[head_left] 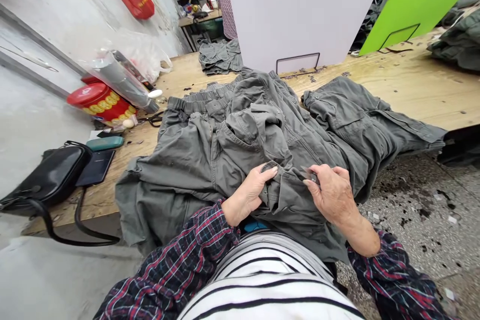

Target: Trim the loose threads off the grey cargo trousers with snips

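A small dark object [309, 175] is pinched in the right hand [332, 192], half hidden by it, so its kind cannot be told. Grey-green trousers [210, 160] cover part of the table [412, 80]; a garment pile [459, 42] is cut off by the right edge, and items on a far bench [195, 10] are too small to tell.

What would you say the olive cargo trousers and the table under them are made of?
The olive cargo trousers look like matte fabric, probably cotton twill, judging by the soft creases and stitched seams. The table looks like bare plywood: pale wood with visible grain.
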`<state>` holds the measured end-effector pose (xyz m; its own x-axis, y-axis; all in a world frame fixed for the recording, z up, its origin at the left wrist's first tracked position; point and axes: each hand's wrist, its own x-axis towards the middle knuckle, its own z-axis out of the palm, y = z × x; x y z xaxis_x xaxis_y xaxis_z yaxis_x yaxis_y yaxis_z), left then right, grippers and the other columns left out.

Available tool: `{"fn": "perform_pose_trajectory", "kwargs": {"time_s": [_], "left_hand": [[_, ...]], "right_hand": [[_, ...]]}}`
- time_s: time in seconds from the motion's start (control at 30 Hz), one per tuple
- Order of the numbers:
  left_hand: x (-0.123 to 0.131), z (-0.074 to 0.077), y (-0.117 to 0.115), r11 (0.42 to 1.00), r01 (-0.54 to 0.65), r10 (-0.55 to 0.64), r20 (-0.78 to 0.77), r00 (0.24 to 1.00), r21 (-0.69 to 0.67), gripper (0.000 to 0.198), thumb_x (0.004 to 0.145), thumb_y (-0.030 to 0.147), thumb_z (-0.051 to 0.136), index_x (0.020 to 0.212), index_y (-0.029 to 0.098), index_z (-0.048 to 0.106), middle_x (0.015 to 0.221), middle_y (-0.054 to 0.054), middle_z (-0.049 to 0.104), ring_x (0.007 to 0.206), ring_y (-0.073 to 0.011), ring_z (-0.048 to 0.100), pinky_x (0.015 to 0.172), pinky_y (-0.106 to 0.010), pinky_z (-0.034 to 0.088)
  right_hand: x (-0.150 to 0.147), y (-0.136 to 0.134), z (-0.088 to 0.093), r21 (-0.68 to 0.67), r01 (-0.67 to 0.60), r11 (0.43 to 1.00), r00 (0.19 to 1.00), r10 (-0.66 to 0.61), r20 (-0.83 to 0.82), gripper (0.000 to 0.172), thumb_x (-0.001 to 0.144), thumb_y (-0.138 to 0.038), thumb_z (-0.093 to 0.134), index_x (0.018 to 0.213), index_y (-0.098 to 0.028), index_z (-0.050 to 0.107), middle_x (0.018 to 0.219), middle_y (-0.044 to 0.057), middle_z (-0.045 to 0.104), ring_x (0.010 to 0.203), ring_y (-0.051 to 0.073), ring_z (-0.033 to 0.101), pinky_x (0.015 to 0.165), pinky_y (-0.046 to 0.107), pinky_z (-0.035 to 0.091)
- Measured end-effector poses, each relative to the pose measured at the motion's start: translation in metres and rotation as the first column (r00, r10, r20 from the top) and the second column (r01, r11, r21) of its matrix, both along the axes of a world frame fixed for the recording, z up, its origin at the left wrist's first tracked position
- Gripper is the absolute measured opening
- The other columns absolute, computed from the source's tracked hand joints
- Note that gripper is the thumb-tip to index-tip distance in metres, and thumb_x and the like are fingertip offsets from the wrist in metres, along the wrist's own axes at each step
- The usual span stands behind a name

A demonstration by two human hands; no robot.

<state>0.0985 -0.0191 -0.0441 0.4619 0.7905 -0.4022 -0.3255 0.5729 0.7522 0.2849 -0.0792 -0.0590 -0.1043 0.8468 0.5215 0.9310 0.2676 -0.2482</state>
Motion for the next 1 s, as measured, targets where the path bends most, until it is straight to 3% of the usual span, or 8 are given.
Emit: {"fn": "perform_pose_trajectory", "kwargs": {"time_s": [0.17,0.53,0.63,0.7,0.77,1.0], "left_hand": [[-0.001,-0.002,0.0,1.0,0.004,-0.004,0.025,1.0,-0.014,0.03,0.063,0.031,0.074,0.083,0.014,0.061,0.073,-0.003,0.067,0.065,-0.0147,0.061,0.067,-0.027,0.046],[-0.002,-0.002,-0.001,1.0,0.002,-0.003,0.033,0.999,0.014,0.03,0.062,0.033,0.075,0.081,0.014,0.063,0.07,-0.001,0.066,0.06,-0.012,0.058,0.063,-0.024,0.044],[-0.003,-0.002,-0.001,1.0,0.014,-0.015,0.035,0.999,0.02,0.026,0.064,0.03,0.074,0.08,0.014,0.063,0.07,-0.001,0.067,0.06,-0.012,0.058,0.064,-0.025,0.045],[-0.003,-0.001,-0.002,1.0,0.018,-0.019,0.04,0.999,0.016,0.024,0.065,0.029,0.073,0.081,0.013,0.063,0.073,-0.002,0.068,0.061,-0.0127,0.059,0.065,-0.026,0.046],[-0.003,0.0,-0.002,1.0,0.013,-0.013,0.045,0.999,0.004,0.023,0.066,0.028,0.072,0.083,0.013,0.064,0.074,-0.003,0.068,0.062,-0.0134,0.06,0.066,-0.027,0.047],[-0.004,0.006,-0.002,0.999,0.028,-0.026,0.041,0.999,-0.034,0.03,0.065,0.027,0.073,0.089,0.013,0.064,0.076,-0.005,0.068,0.062,-0.0152,0.061,0.067,-0.029,0.047]], "right_hand": [[-0.008,0.003,0.011,0.001,-0.071,0.998,0.985,0.07,0.158,0.019,0.088,-0.03,0.047,0.099,-0.016,0.054,0.082,0.005,0.059,0.08,0.019,0.051,0.085,0.036,0.03],[-0.014,0.007,0.027,-0.073,-0.073,0.995,0.957,0.091,0.275,0.01,0.086,-0.024,0.048,0.089,-0.02,0.057,0.074,0.002,0.054,0.071,0.017,0.045,0.086,0.036,0.027],[-0.015,0.012,0.026,-0.098,-0.128,0.987,0.985,0.138,0.106,0.012,0.089,-0.027,0.044,0.091,-0.02,0.054,0.075,0.002,0.056,0.072,0.017,0.048,0.082,0.035,0.031],[-0.012,0.017,0.024,-0.103,-0.12,0.987,0.986,0.106,-0.131,0.016,0.091,-0.031,0.04,0.098,-0.021,0.05,0.077,0.002,0.057,0.071,0.017,0.051,0.075,0.031,0.036],[-0.006,0.019,0.022,-0.098,-0.091,0.991,0.964,0.063,-0.26,0.019,0.092,-0.033,0.038,0.103,-0.021,0.047,0.078,0.002,0.057,0.069,0.016,0.051,0.068,0.028,0.038],[-0.002,0.006,0.017,-0.072,-0.164,0.984,0.97,0.174,0.167,0.015,0.089,-0.029,0.045,0.094,-0.018,0.054,0.076,0.002,0.057,0.072,0.016,0.051,0.079,0.033,0.031]]}}
